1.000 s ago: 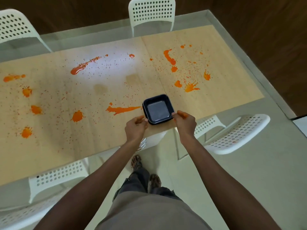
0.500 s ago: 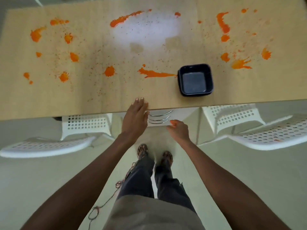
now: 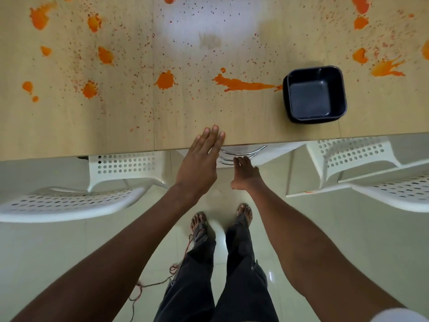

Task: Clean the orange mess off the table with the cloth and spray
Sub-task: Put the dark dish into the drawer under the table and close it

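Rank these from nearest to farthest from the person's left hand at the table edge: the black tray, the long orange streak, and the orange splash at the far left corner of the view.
From the left hand:
1. Long orange streak, just beyond the fingertips, slightly right.
2. Black tray, farther right, near the table edge.
3. Orange splash, far up and left, at the top corner.

Table (image 3: 69,126) pale matt wood-grain laminate; square dish (image 3: 314,95) dark, smooth, semi-gloss plastic; chairs (image 3: 69,203) white perforated plastic; floor (image 3: 46,247) glossy pale tile.

Black tray (image 3: 314,95); white chairs (image 3: 69,201) below.
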